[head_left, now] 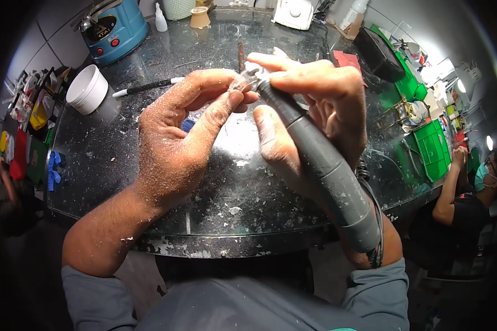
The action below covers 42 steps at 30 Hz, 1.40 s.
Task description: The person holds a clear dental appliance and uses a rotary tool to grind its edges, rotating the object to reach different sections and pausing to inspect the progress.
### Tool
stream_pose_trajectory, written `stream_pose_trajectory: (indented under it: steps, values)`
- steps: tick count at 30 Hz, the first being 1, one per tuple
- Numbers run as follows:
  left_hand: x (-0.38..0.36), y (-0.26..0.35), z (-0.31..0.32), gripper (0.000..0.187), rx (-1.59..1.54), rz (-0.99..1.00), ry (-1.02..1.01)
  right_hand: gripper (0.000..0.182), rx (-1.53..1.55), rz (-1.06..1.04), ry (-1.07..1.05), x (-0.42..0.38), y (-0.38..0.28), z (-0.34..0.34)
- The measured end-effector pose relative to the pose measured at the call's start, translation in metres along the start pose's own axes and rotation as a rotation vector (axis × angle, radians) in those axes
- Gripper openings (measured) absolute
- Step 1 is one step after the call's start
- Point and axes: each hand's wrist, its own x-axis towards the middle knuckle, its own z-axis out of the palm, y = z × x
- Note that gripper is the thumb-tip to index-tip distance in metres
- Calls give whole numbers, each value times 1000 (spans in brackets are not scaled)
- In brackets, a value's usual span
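Note:
My left hand (pixel 176 129), coated in pale dust, pinches a small translucent whitish piece (pixel 238 84) between thumb and fingertips. Wrapped around a black rotary handpiece (pixel 328 157) is my right hand (pixel 334 91), also dusty at the fingers. The handpiece's front end points up and left and meets the small piece, or comes very close to it; the fingers hide the exact contact. A dark cable runs from its rear along my right forearm. Both hands are above the dusty black bench (pixel 221 204).
A blue machine (pixel 119 33), white tub (pixel 87 91) and black-and-white pen (pixel 149 86) lie left. A small bottle (pixel 160 20) stands behind. Red sheet (pixel 346 59), black box (pixel 378 52) and green tray (pixel 432 150) are right. A masked co-worker (pixel 464 198) sits at the far right.

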Motion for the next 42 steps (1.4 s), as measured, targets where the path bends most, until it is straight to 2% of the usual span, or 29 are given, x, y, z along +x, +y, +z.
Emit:
stream_pose_trajectory:
  steps: [3, 7, 8, 9, 11, 13, 15, 16, 20, 23, 25, 27, 31, 34, 38, 39, 40, 41, 42]
  values:
    - [1, -2, -1, 16, 11, 28, -12, 34, 20, 53, -11, 0, -2, -2]
    - [3, -8, -5, 17, -47, 30, -15, 32, 291, 412, 311, 9, -2, -3]
    - [3, -8, -6, 19, -2, 42, -45, 29, 231, 319, 281, 4, 9, -4]
    - [3, -8, -7, 21, 43, 54, -75, 29, 230, 318, 280, 5, 8, -4]
    - [3, -9, -7, 22, 57, 57, -82, 28, 370, 695, 294, 6, 4, -1]
    - [2, -10, -9, 23, 73, 55, -85, 30, 437, 739, 307, 4, 10, 4]
    - [4, -12, -9, 22, 97, 94, -53, 27, 704, 976, 299, 4, 10, 0]
    - [5, -13, -10, 22, 96, 87, -51, 33, 663, 1016, 182, 3, 8, -3]
    - [13, -19, -17, 22, 221, 208, -63, 29, 885, 960, 210, 2, 8, -5]
    - [12, -19, -14, 24, 123, 138, -33, 26, 724, 829, 190, 3, 6, -3]
    - [13, -21, -14, 27, -148, 14, 41, 26, 533, 653, 158, 0, 13, -2]
    - [14, -25, -18, 32, -169, 11, -30, 25, 371, 559, 170, 1, 7, 1]
    - [13, -27, -19, 28, -242, -75, -72, 26, 216, 509, 239, 6, -5, 15]
    - [15, -27, -22, 24, -286, -33, -79, 35, 218, 526, 237, 7, -4, 12]
    - [14, -28, -22, 24, -232, -35, -47, 49, 366, 672, 283, 8, -15, 1]
    - [13, -28, -21, 24, -234, -41, -50, 53, 301, 629, 274, 7, -15, 1]
    - [13, -27, -20, 24, -209, -39, -63, 42, 41, 337, 376, 9, -1, 13]
    - [14, -26, -20, 24, -183, -34, -75, 38, -199, 386, 173, 11, -13, -5]
    - [12, -23, -18, 25, -177, -42, -65, 36, 49, 524, 255, 12, -11, -4]
